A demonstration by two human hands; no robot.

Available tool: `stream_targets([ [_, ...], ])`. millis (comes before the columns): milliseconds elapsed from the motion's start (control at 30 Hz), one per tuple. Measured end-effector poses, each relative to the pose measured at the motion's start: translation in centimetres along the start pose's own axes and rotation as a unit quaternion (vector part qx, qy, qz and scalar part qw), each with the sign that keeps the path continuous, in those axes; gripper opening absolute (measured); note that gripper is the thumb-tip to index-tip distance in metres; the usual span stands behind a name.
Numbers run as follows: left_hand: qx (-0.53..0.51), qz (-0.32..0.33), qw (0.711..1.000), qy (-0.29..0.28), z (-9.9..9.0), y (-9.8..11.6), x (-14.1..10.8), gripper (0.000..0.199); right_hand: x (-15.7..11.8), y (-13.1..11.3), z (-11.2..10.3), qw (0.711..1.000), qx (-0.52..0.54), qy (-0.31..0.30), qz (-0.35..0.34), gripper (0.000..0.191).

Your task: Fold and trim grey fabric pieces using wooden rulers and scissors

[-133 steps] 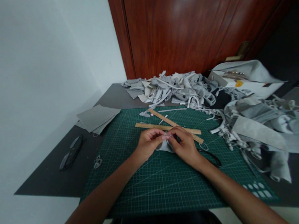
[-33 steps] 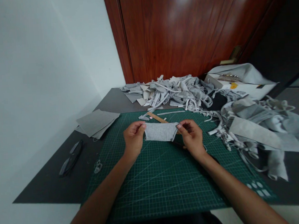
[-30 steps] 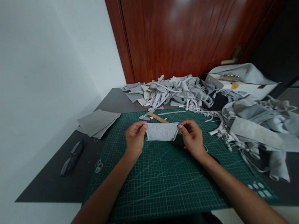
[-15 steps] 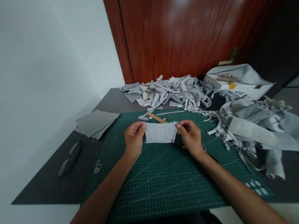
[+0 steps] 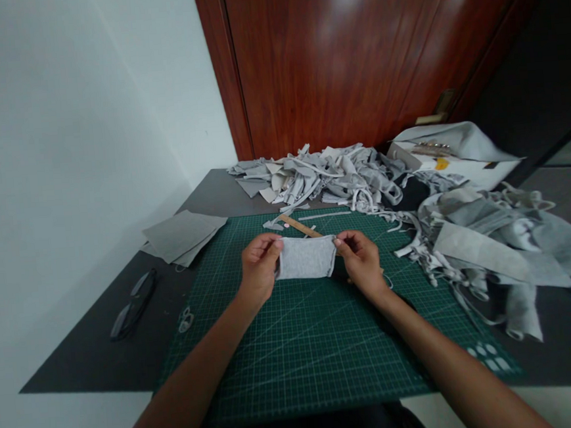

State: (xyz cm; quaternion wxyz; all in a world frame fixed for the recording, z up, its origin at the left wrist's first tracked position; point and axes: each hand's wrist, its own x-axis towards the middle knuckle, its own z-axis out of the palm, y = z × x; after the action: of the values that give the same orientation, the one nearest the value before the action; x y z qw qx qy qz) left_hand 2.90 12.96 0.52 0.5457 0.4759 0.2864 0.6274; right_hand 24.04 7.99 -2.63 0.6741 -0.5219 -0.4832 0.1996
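A small rectangle of light grey knit fabric [image 5: 307, 258] is stretched between my two hands, above the green cutting mat [image 5: 296, 345]. My left hand [image 5: 260, 262] pinches its upper left corner with thumb and fingers. At the upper right corner, the thumb and fingers of my right hand [image 5: 361, 257] are closed on the fabric. The sides of the piece look folded or rolled. Behind it a wooden ruler [image 5: 299, 225] lies on the mat, partly hidden by the fabric and my right hand. Something dark shows under my right hand; I cannot make out what it is.
Grey fabric scraps [image 5: 322, 175] are heaped at the back, with more fabric pieces [image 5: 495, 243] on the right. A white box [image 5: 459, 161] stands at the back right. On the left lie stacked grey sheets [image 5: 183, 235] and eyeglasses [image 5: 133, 305]. A wooden door [image 5: 352, 57] rises behind.
My hands have come slightly closer together, still holding the fabric by its upper corners. The fabric's stretch has eased a little, and it sits slightly lower.
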Motion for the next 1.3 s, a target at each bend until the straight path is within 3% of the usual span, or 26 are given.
stream_targets([
  [133,-0.001,-0.006,1.0,-0.003,0.0,0.1,0.0,0.031,0.0,0.1,0.1,0.999,-0.028,-0.01,-0.019,0.019],
  [400,0.082,0.027,0.994,-0.061,-0.1,-0.1,-0.6,0.021,-0.1,0.5,0.0,0.999,-0.026,-0.005,-0.02,0.017],
  [700,0.072,0.044,0.996,0.011,0.0,-0.7,-0.2,0.018,-0.2,0.8,0.3,0.999,0.034,0.025,-0.007,0.018],
  [1033,0.097,0.049,0.994,0.031,-0.1,-0.7,-0.2,0.019,-0.7,-0.3,0.6,0.997,0.073,0.038,0.005,0.016],
  [1300,0.146,0.077,0.986,0.034,-0.5,-1.0,0.0,0.014,-0.7,0.3,0.7,0.997,0.062,0.052,0.005,0.016],
])
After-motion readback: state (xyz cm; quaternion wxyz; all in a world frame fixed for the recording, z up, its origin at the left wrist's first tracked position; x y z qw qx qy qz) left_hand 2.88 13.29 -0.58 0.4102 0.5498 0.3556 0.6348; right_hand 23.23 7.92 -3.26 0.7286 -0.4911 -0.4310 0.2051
